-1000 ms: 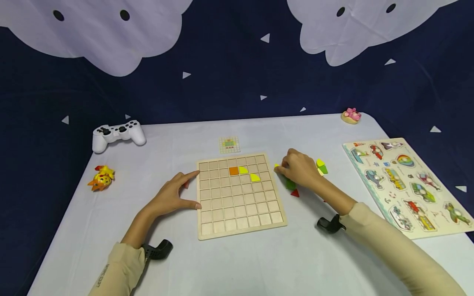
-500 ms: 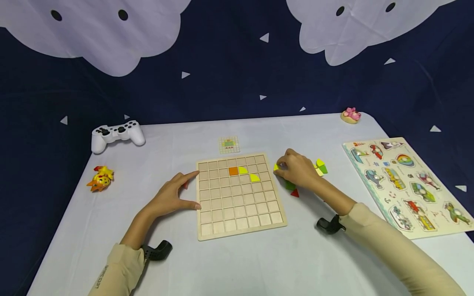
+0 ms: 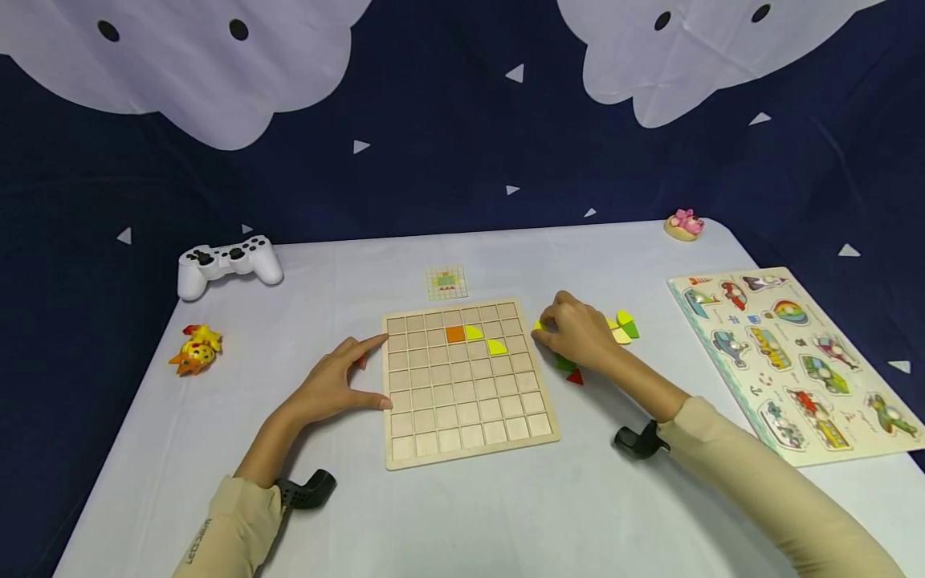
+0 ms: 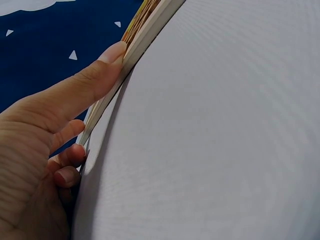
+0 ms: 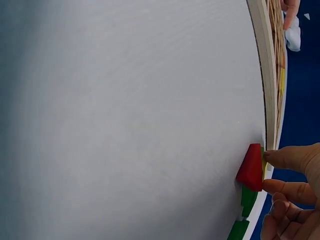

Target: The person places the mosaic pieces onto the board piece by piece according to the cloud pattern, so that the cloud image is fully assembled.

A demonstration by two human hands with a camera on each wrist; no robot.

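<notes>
A wooden grid board point(image 3: 473, 457) lies in the middle of the table in the head view. It holds an orange square tile point(image 3: 455, 334) and two yellow quarter-round tiles, one point(image 3: 473, 332) beside the orange and one point(image 3: 497, 346) lower right. My left hand point(image 3: 328, 385) touches the board's left edge with spread thumb and index finger; a red piece point(image 3: 362, 363) shows behind it. Beyond the right edge, my right hand point(image 3: 581, 329) pinches a yellow tile point(image 5: 264, 169) between thumb and finger. Near it lie a red triangle point(image 3: 575, 376) and green pieces point(image 5: 248, 200), partly hidden.
Yellow and green tiles point(image 3: 625, 324) lie right of my right hand. A small pattern card point(image 3: 446, 282) is behind the board. A picture puzzle point(image 3: 795, 361) lies right; a white game controller point(image 3: 231, 265), yellow-orange toy point(image 3: 197, 350) and pink figurine point(image 3: 684, 225) stand farther out.
My right hand has shifted very slightly left toward the board, and its fingertips have parted a little around the yellow tile. The left hand stays at the board's edge.
</notes>
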